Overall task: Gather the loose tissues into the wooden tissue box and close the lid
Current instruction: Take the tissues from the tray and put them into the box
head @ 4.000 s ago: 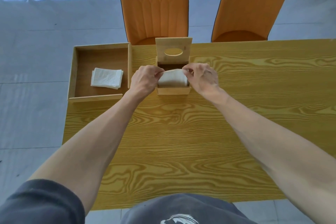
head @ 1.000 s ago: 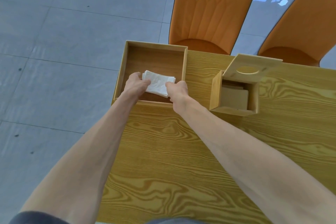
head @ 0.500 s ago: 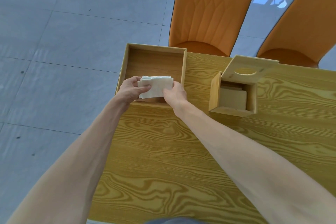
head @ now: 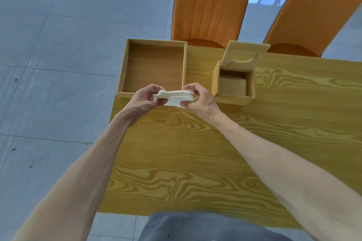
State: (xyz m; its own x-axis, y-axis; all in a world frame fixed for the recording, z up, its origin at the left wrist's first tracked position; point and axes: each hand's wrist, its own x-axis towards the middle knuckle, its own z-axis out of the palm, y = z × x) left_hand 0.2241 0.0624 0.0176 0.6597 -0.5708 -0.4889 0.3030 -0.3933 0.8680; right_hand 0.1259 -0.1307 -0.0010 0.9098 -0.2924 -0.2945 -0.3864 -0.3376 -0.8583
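Near the counter's far left corner, both hands hold a tissue stack above the tray's front rim. Left hand and right hand each pinch one end; fingertips partly hidden. Tissue box stands just right, lid raised, contents shadowed.

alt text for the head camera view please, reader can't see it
Both hands, left hand and right hand, hold a white tissue stack above a wooden table, between an empty tray and the open-lidded tissue box.
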